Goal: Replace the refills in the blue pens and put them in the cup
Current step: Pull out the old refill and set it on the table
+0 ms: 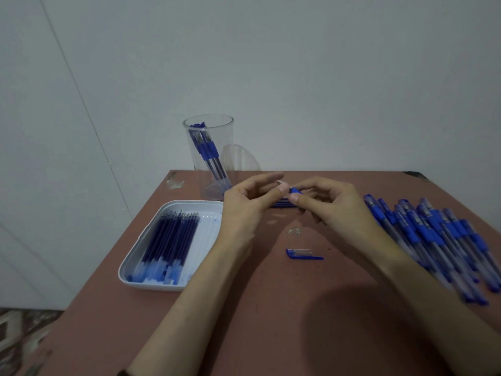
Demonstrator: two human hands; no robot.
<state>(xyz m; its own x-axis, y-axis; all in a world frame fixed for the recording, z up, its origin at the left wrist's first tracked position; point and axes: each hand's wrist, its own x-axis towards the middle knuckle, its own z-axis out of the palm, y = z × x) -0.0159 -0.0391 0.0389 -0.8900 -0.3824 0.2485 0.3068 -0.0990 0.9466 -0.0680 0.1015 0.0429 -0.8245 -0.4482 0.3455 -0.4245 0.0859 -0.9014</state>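
Now your left hand (244, 210) pinches the tip end of a pen (295, 190), and your right hand (336, 204) pinches its blue grip, fingertips almost meeting. The cup (227, 147) stands beyond your left fingers. Refills (170, 240) fill the tray (189, 203) left of them. A cap (301, 253) lies nearer you. A pile (433, 234) of pens lies right of your right fingers.

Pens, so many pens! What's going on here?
A person is working on one blue pen, held above the table. The right hand grips its blue end and the left hand pinches the tip end. A blue cap lies on the table in front. A white tray on the left holds refills, a clear cup at the back holds a few pens, and a pile of pens lies on the right.
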